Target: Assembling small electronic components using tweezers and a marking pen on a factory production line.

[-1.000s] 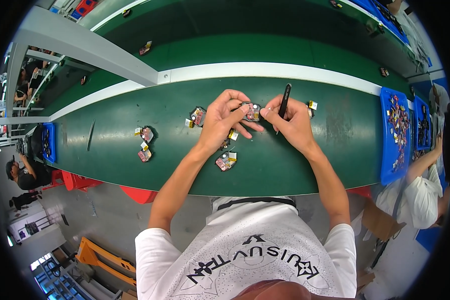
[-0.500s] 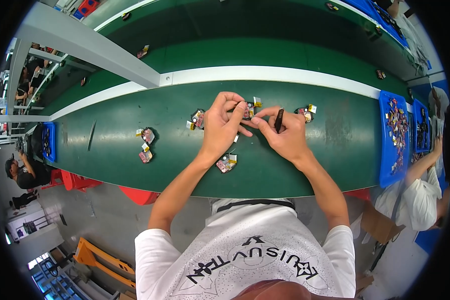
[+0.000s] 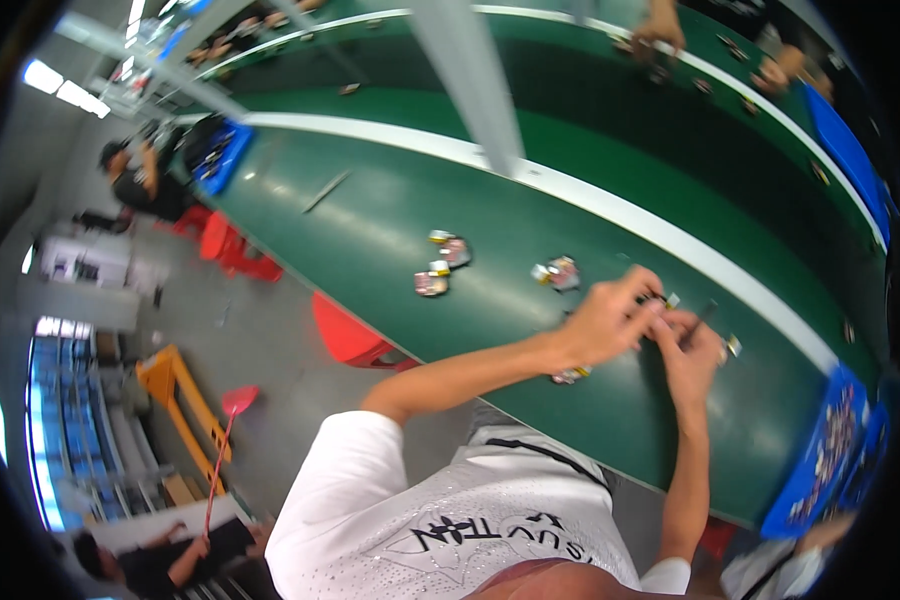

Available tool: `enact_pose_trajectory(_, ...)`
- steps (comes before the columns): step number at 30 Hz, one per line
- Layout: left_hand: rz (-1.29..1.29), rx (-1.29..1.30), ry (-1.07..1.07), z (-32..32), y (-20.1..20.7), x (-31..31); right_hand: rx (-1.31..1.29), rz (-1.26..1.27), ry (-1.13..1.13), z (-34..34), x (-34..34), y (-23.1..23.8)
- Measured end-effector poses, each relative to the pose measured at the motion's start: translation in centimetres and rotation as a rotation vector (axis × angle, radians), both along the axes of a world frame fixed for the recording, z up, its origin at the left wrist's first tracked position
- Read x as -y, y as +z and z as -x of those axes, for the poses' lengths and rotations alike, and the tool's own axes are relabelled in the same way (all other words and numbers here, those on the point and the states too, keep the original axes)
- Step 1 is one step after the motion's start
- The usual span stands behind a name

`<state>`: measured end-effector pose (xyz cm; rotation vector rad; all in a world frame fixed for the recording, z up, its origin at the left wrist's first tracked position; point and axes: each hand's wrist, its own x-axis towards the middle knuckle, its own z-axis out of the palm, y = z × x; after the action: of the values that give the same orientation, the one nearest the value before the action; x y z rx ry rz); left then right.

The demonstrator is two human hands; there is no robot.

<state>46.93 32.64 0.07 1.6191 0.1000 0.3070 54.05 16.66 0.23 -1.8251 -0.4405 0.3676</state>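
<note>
My left hand (image 3: 610,322) is closed over the green bench, pinching a small circuit board assembly (image 3: 670,300). Fingers hide most of the piece; a pale tab shows beyond them. Touching it from the other side is my right hand (image 3: 688,352), closed, with a dark slim tool (image 3: 704,318) sticking up between its fingers. Blur hides the tool's kind. A similar board with a yellow part (image 3: 562,273) lies left of my left hand, and another (image 3: 571,377) is partly covered below my left wrist. To the right, another piece (image 3: 733,346) peeks out past my right hand.
Two more boards (image 3: 454,250) lie further left, near a thin metal strip (image 3: 326,192). Blue trays stand at the right end (image 3: 820,455) and far left end (image 3: 232,160). A grey post (image 3: 470,85) rises behind the bench's white rail. Other people work around.
The view has swung and tilted, so the bench now slants down to the right. My hands have drawn closer together around the board, still holding it and the dark tool.
</note>
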Motion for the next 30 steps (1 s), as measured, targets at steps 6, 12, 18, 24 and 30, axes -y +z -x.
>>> enact_pose_trajectory(6, -0.007, 0.099, -0.007, 0.2, -0.8, 0.0, 0.008, -0.085, 0.015, 0.0, 0.0, -1.5)
enact_pose_trajectory(12, 0.231, 0.063, -0.011, -0.1, -0.3, -0.6, 0.215, -0.068, 0.093, 0.0, 0.3, -1.8)
enact_pose_trajectory(18, 0.414, -0.031, -0.033, -0.6, -0.4, -0.6, 0.909, 0.230, 0.203, 0.2, 0.4, -0.2)
enact_pose_trajectory(24, 0.544, -0.148, -0.008, -0.8, -1.0, -1.4, 1.258, 0.208, 0.178, 0.4, -0.9, 0.9)
enact_pose_trajectory(30, 0.557, -0.268, -0.038, -0.8, 0.2, -2.1, 1.298, 0.278, 0.230, -0.6, 0.6, -0.5)
